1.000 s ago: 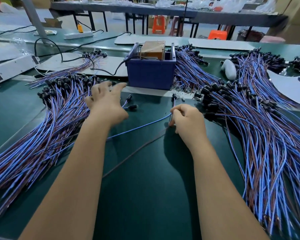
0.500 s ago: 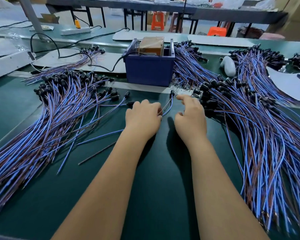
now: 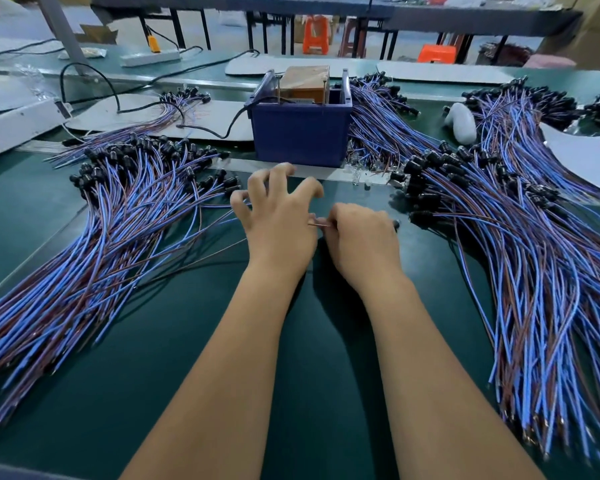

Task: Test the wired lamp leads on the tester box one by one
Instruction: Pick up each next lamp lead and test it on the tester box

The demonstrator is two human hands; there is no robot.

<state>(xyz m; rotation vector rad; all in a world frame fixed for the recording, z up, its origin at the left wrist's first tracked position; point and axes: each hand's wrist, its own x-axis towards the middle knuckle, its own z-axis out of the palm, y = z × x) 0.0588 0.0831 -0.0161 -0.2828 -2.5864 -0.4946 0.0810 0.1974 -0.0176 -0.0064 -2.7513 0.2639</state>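
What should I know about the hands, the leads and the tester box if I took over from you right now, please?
Right hand: curled round one lead, its bare wire ends sticking out toward the left hand.
Left hand: fingers spread, hovering beside those wire ends; I cannot tell if it touches them.
Tester box: blue, straight ahead past both hands.
Left pile of leads and right pile of leads flank the work area; which is tested I cannot tell.
Left to do: bring the held lead to the box, test it, then go on one by one.
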